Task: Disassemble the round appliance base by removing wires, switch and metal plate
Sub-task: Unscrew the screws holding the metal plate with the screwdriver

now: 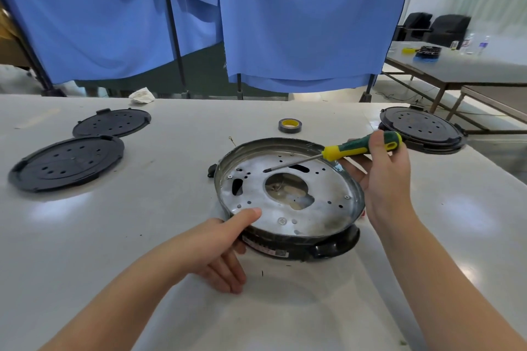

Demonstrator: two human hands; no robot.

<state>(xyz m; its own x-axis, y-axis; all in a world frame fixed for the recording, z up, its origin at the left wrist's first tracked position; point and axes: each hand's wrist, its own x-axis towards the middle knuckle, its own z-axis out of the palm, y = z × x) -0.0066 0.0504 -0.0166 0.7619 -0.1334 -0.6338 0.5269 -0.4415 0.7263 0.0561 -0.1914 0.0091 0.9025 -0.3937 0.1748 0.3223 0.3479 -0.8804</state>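
We steady the round appliance base (288, 199) mid-table, left hand (222, 248) gripping its rim, thumb on the metal plate (322, 208), right hand (385, 168) clasping the screwdriver (336, 152), whose hovering tip could slip off a screw.

Workshop or large work hall: wide white tabletop (199, 308) with black appliance covers (67, 162), tape roll (289, 125), blue cloth partitions (299, 17) on stands across the top, second worktable (462, 68) with tools and bottles upper right, black chairs (447, 28) behind.
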